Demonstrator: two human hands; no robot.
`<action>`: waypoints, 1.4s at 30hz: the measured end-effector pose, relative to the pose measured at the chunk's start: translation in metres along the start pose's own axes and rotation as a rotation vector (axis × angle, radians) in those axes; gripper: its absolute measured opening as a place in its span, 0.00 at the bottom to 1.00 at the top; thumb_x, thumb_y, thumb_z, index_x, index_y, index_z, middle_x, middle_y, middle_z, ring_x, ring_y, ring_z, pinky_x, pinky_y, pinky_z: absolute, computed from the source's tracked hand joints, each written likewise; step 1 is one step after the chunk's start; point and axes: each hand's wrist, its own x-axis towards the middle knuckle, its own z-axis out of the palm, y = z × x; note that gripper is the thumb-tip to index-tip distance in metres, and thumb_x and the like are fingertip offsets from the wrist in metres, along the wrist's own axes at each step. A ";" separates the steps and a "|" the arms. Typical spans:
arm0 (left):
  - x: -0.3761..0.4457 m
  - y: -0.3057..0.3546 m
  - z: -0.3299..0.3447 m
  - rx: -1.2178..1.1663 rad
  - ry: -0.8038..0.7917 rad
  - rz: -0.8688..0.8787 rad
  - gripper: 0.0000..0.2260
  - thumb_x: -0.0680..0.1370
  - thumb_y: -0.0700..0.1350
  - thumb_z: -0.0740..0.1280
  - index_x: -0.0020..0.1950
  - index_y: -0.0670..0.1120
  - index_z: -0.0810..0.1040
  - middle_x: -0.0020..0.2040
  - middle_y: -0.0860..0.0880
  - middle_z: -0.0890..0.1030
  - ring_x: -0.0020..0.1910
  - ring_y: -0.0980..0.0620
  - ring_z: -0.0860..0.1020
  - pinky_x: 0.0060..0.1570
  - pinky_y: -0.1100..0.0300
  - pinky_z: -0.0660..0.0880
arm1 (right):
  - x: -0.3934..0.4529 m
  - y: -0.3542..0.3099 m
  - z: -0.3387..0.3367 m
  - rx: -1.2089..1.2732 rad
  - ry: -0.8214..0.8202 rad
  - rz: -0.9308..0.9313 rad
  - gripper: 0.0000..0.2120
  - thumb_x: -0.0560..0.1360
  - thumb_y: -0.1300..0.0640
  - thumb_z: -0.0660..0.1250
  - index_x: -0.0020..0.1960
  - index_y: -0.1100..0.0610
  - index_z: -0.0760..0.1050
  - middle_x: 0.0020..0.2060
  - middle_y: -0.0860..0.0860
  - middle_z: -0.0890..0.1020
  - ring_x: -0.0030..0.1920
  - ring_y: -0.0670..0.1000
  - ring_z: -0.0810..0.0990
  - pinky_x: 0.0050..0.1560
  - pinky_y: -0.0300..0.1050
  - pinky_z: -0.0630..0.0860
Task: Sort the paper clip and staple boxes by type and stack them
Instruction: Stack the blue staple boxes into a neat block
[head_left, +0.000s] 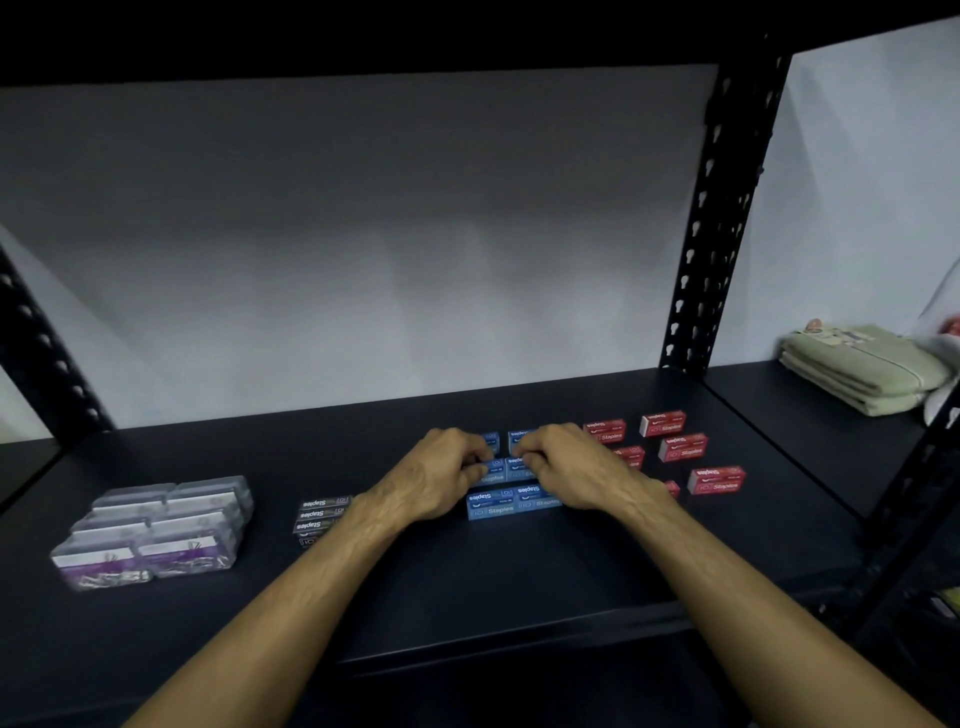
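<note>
Blue staple boxes (511, 503) lie in pairs at the middle of the black shelf (467, 582). My left hand (441, 475) pinches one blue box of the middle pair, and my right hand (571, 465) pinches the blue box beside it. Both hands cover most of that pair. Red staple boxes (716, 479) are spread out flat to the right. A short stack of black staple boxes (321, 517) stands left of my left wrist. Clear paper clip boxes (156, 525) with purple labels are stacked in a block at the far left.
A folded beige cloth (862, 366) lies on the neighbouring shelf at the right. Black perforated uprights (719, 218) frame the shelf bay, and a grey wall closes the back. The upper shelf hangs dark overhead.
</note>
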 end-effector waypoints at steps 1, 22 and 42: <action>0.000 0.000 0.000 -0.003 -0.003 0.002 0.05 0.80 0.45 0.66 0.53 0.49 0.81 0.38 0.58 0.78 0.36 0.61 0.76 0.36 0.70 0.67 | 0.000 0.000 0.000 0.008 -0.003 0.001 0.13 0.82 0.55 0.59 0.61 0.52 0.79 0.57 0.49 0.82 0.49 0.46 0.80 0.50 0.42 0.76; -0.014 0.002 -0.006 -0.140 -0.154 -0.042 0.13 0.81 0.55 0.62 0.49 0.50 0.82 0.39 0.57 0.79 0.36 0.62 0.76 0.40 0.61 0.75 | -0.014 -0.006 -0.013 0.104 -0.172 0.084 0.14 0.78 0.49 0.58 0.56 0.51 0.80 0.50 0.46 0.83 0.49 0.49 0.81 0.51 0.49 0.79; -0.019 -0.001 -0.003 -0.048 -0.177 0.007 0.11 0.75 0.48 0.72 0.56 0.54 0.80 0.48 0.58 0.80 0.43 0.62 0.78 0.41 0.70 0.70 | -0.018 -0.016 -0.005 -0.060 -0.239 0.015 0.18 0.72 0.57 0.67 0.62 0.48 0.76 0.53 0.48 0.78 0.48 0.48 0.79 0.47 0.46 0.79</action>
